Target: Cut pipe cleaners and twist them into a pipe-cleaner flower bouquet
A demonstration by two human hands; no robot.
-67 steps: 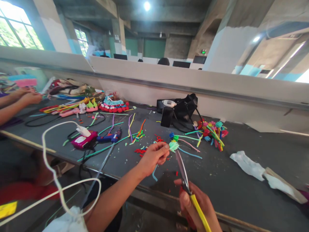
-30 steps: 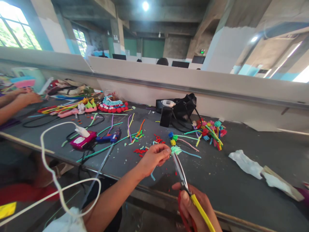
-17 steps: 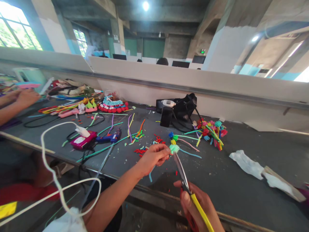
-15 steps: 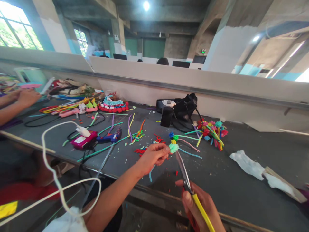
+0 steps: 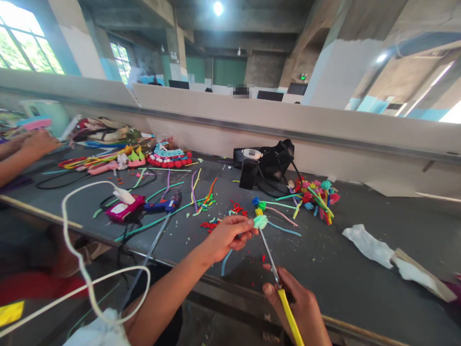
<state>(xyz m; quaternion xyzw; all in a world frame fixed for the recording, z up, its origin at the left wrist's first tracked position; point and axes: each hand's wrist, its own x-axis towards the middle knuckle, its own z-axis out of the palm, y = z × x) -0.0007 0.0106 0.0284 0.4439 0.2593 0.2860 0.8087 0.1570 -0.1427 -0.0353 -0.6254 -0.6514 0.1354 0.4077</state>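
"Mint-green flower (image 5: 260, 221): where was it held?"

"Above the desk (image 5: 324, 264), pinched between the closed thumb and fingers of the left hand (image 5: 228, 236). All directions were taken from that flower, with twelve o'clock pointed away from the wearer."

"And by the right hand (image 5: 300, 302), what was gripped?"

"Yellow-handled scissors (image 5: 270, 252) were clasped by it, with the handles set towards five o'clock. The slim blades were seen close together, and their tips were brought up to the flower's near edge."

"What was laid out nearby?"

"A yellow flower (image 5: 259, 211) was placed just beyond at twelve, with a green flower (image 5: 261, 205) and a blue flower (image 5: 255, 200) behind it. A phone (image 5: 248, 174) was propped near eleven, by a black bag (image 5: 279, 161). At two, a colourful flower pile (image 5: 320, 197) was heaped."

"Towards nine?"

"Red clippings (image 5: 209, 225) were scattered, and farther off a blue glue gun (image 5: 167, 205) was laid beside a magenta box (image 5: 126, 210). Crumpled white paper (image 5: 369, 244) was left near four."
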